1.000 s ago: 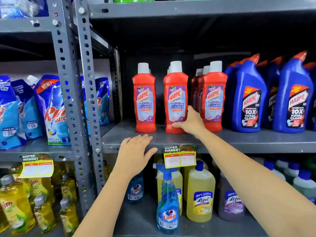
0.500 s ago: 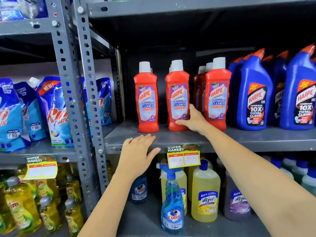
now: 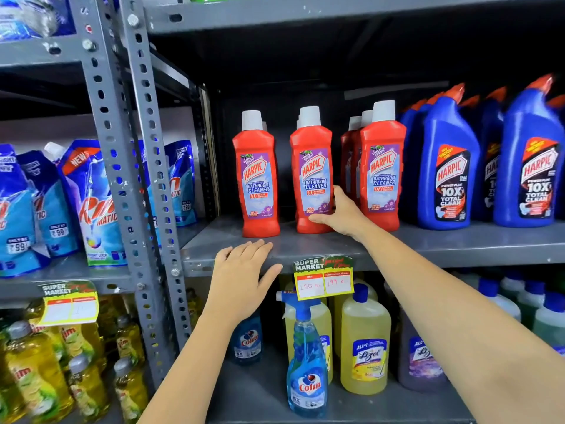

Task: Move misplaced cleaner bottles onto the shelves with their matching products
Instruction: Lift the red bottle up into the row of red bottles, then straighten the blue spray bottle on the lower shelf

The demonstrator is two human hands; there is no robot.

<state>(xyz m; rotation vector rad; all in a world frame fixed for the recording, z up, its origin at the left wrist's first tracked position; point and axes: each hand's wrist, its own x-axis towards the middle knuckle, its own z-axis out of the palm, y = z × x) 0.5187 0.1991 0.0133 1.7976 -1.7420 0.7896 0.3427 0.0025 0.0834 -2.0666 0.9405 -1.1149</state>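
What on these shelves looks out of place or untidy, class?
On the lower shelf, two blue Colin bottles, a spray and a refill, stand among yellow Lizol bottles, unlike their neighbours. Above, the red Harpic bottles stand upright but unevenly spaced; the right hand holds one.
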